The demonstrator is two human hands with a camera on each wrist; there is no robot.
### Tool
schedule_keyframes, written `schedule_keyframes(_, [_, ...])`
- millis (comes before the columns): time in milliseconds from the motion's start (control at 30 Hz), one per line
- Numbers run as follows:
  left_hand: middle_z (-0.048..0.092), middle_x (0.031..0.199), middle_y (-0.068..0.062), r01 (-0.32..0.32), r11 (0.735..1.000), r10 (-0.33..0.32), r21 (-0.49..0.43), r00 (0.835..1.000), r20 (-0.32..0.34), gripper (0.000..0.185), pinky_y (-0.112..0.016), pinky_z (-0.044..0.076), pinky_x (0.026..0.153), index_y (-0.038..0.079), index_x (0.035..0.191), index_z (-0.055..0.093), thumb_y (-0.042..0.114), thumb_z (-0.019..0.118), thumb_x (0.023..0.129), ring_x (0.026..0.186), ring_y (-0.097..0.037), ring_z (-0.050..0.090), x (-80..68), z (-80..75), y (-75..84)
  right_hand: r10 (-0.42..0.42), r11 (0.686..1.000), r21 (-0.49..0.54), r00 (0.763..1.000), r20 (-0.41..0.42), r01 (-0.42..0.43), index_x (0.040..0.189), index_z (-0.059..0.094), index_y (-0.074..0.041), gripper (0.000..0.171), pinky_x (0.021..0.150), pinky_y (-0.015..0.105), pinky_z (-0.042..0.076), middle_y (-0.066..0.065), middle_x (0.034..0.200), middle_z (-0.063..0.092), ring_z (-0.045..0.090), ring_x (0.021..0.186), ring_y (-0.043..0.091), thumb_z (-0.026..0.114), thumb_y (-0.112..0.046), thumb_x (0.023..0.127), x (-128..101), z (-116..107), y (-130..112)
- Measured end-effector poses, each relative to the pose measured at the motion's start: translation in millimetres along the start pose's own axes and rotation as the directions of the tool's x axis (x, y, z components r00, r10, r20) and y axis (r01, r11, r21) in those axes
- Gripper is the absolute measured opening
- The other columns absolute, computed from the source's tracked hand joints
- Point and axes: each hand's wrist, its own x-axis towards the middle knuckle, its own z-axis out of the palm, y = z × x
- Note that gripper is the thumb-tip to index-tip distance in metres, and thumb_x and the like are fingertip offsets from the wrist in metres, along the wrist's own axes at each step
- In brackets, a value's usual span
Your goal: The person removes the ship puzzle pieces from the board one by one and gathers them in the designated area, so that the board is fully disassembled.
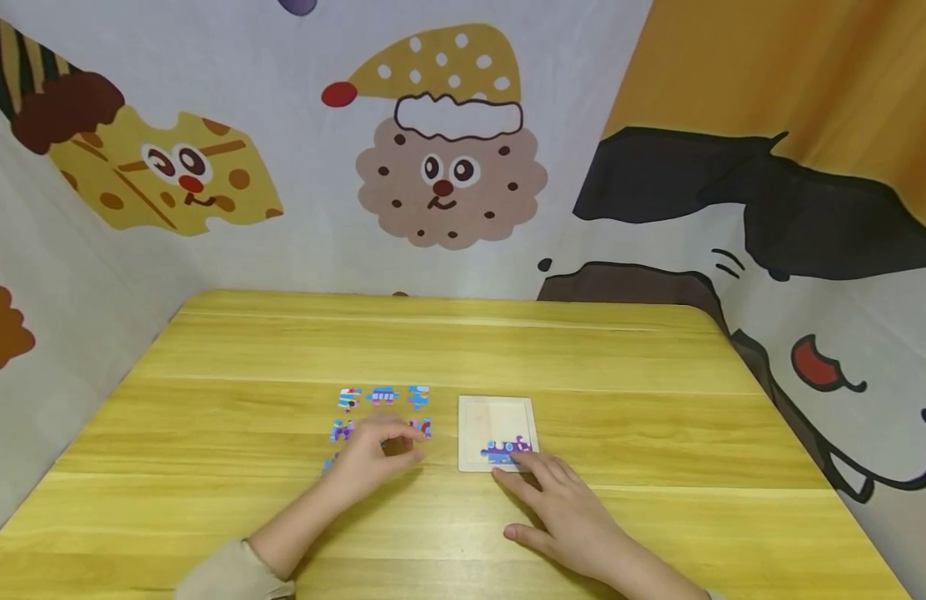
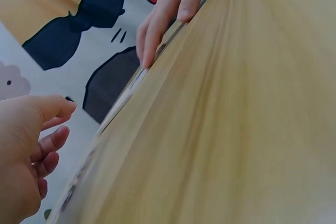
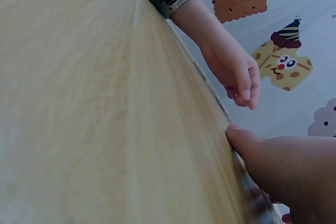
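yellow wood table (image 1: 658, 433), cartoon curtains all round. my left hand (image 1: 372, 458) hovers over the loose puzzle pieces (image 1: 382, 395) at 9 o'clock of the puzzle tray (image 1: 470, 421), fingers curled; can't tell if a piece is pinched. my right hand (image 1: 563, 508) lies flat, fingertips on the tray's near edge, holding nothing. placed pieces (image 1: 503, 452) fill only the tray's near strip; most remain loose.
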Motion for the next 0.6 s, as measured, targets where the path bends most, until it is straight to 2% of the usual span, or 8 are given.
schedule_keyframes(133, [0.063, 0.082, 0.010, -0.018, 1.000, 0.018, 0.003, 1.000, 0.009, 0.018, -0.046, 0.040, 0.088, 0.010, 0.093, 0.075, 0.007, 0.079, 0.076, 0.089, -0.014, 0.054, 3.6, 8.8, 2.7, 0.002, 1.000, 0.006, 1.000, 0.005, -0.002, 0.144, 0.046, -0.023, 0.064, 0.106, 0.053, 0.028, 0.011, 0.146, 0.039, 0.037, 0.132, 0.032, 0.052, -0.058, 0.091, -0.1, -0.6, -0.3])
schedule_keyframes(300, [0.061, 0.081, 0.015, -0.039, 0.999, 0.039, -0.002, 0.999, 0.025, 0.017, -0.042, 0.041, 0.083, 0.011, 0.093, 0.074, 0.008, 0.079, 0.077, 0.085, -0.012, 0.054, 9.6, 18.4, 6.8, 0.012, 1.000, 0.008, 1.000, 0.020, -0.013, 0.144, 0.045, -0.024, 0.064, 0.106, 0.052, 0.028, 0.011, 0.146, 0.038, 0.036, 0.132, 0.032, 0.051, -0.059, 0.091, 0.1, -1.4, -0.3])
schedule_keyframes(333, [0.061, 0.081, 0.015, -0.040, 0.999, 0.040, -0.007, 0.999, 0.027, 0.017, -0.044, 0.041, 0.086, 0.011, 0.093, 0.074, 0.008, 0.079, 0.077, 0.085, -0.012, 0.054, 10.9, 20.3, 7.7, 0.017, 1.000, 0.009, 1.000, 0.026, -0.018, 0.144, 0.045, -0.024, 0.064, 0.106, 0.052, 0.028, 0.010, 0.147, 0.038, 0.036, 0.132, 0.031, 0.050, -0.059, 0.091, 0.0, -1.5, -0.5])
schedule_keyframes(500, [0.060, 0.081, 0.014, -0.059, 0.998, 0.060, -0.011, 0.997, 0.051, 0.015, -0.038, 0.045, 0.078, 0.011, 0.093, 0.074, 0.009, 0.077, 0.078, 0.081, -0.015, 0.053, 19.0, 31.0, 11.6, 0.037, 0.999, 0.017, 0.998, 0.052, -0.038, 0.145, 0.043, -0.025, 0.064, 0.106, 0.052, 0.027, 0.010, 0.148, 0.037, 0.035, 0.133, 0.030, 0.048, -0.060, 0.091, 0.6, -2.2, -1.3])
schedule_keyframes(600, [0.061, 0.080, 0.012, -0.078, 0.997, 0.077, 0.007, 0.995, 0.069, 0.015, -0.034, 0.044, 0.073, 0.010, 0.094, 0.074, 0.010, 0.077, 0.079, 0.080, -0.015, 0.052, 24.4, 38.4, 12.8, 0.038, 0.999, 0.020, 0.998, 0.053, -0.039, 0.145, 0.043, -0.025, 0.064, 0.106, 0.052, 0.028, 0.010, 0.148, 0.036, 0.034, 0.133, 0.031, 0.048, -0.060, 0.091, 0.7, -2.3, -1.3])
